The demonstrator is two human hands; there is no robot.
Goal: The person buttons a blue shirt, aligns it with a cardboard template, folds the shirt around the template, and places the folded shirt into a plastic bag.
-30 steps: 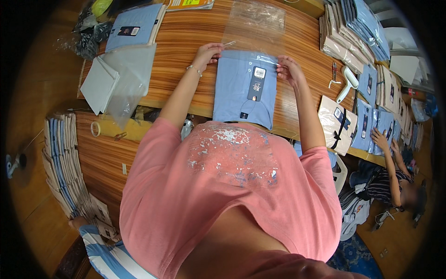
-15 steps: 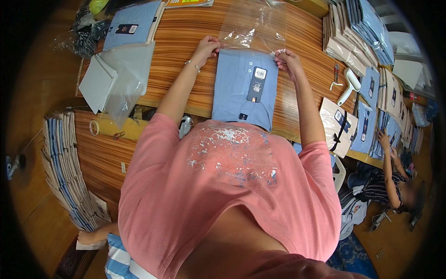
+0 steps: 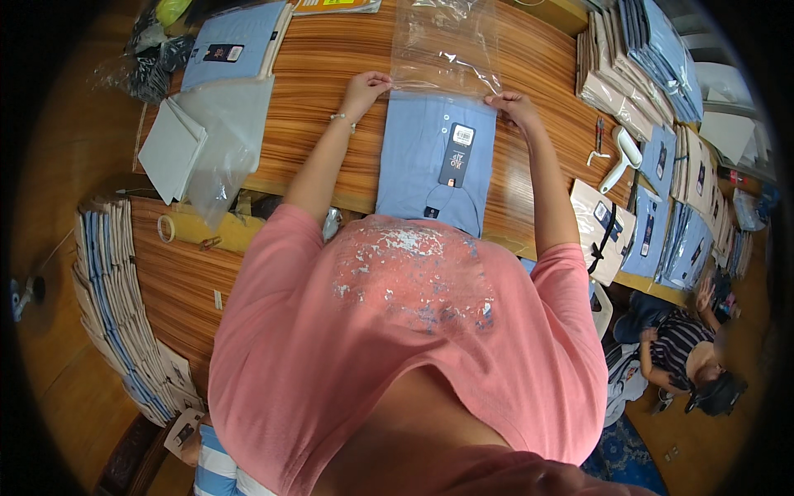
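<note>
A folded blue shirt (image 3: 413, 157) lies on the wooden table in front of me, a dark hang tag (image 3: 453, 159) on its front. Beyond it a clear plastic bag (image 3: 447, 50) stretches away, its near edge meeting the shirt's far edge. My left hand (image 3: 366, 93) pinches the bag's left corner there between thumb and fingers. At the right corner my right hand (image 3: 514, 107) is closed on the same edge. Whether the shirt's far edge is inside the bag or just under it, I cannot tell.
White boards and clear bags (image 3: 174, 153) lie at the left, near stacked blue shirts (image 3: 231, 50). On the right are a white lint roller (image 3: 620, 161), a beige folded shirt (image 3: 600, 223) and several bagged stacks (image 3: 616, 74). Another person (image 3: 686, 347) sits at the far right.
My hands stay at the bag's corners, with only a slight shift of my fingers. The person at the right has drawn their hands back from the blue stack.
</note>
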